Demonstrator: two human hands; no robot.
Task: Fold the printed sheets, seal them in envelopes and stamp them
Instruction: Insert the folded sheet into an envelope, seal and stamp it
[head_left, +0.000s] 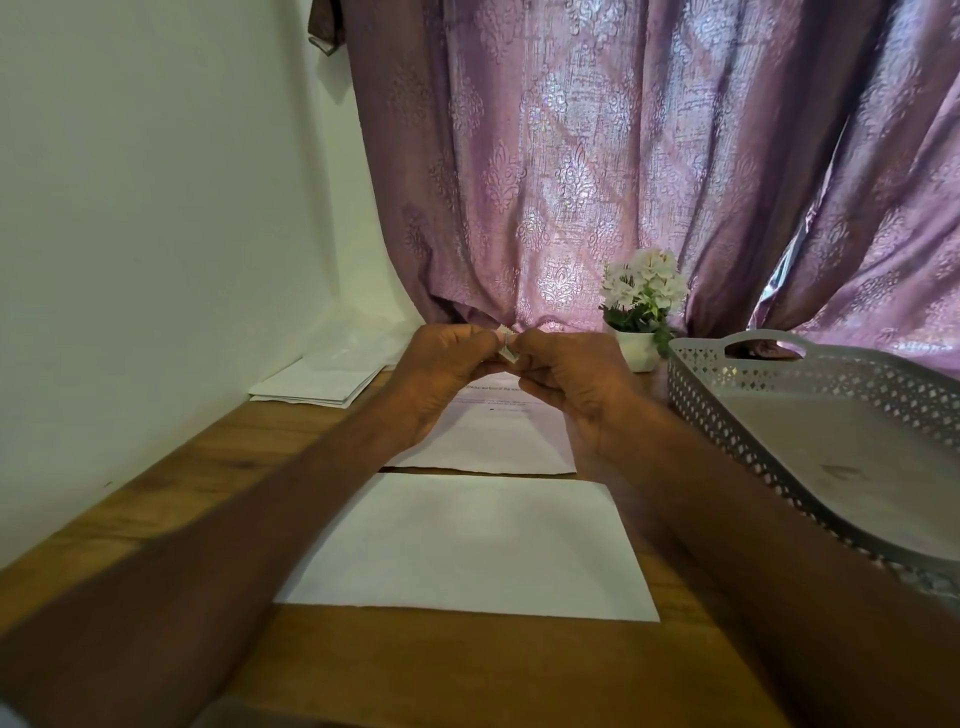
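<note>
Pinching one small stamp (506, 349) between them, left hand (441, 364) and right hand (569, 376) hovered above one printed sheet (488, 441). One envelope (467, 545) lay nearer. Stamp detail was unreadable; sheet's top was hidden.

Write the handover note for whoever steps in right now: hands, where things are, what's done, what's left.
Left hand and right hand: raised together above the desk, both pinching a small stamp between the fingertips, apparently peeling or separating it.
White envelope: flat on the wooden desk nearest the person, plain side up, no stamp visible on it.
Printed sheet: lies flat just behind the envelope.
More white envelopes: stacked at the far left by the wall.
Grey tray: on the right, nothing in it.
Left: stick the stamp on, then handle the remaining sheet and envelopes.
</note>
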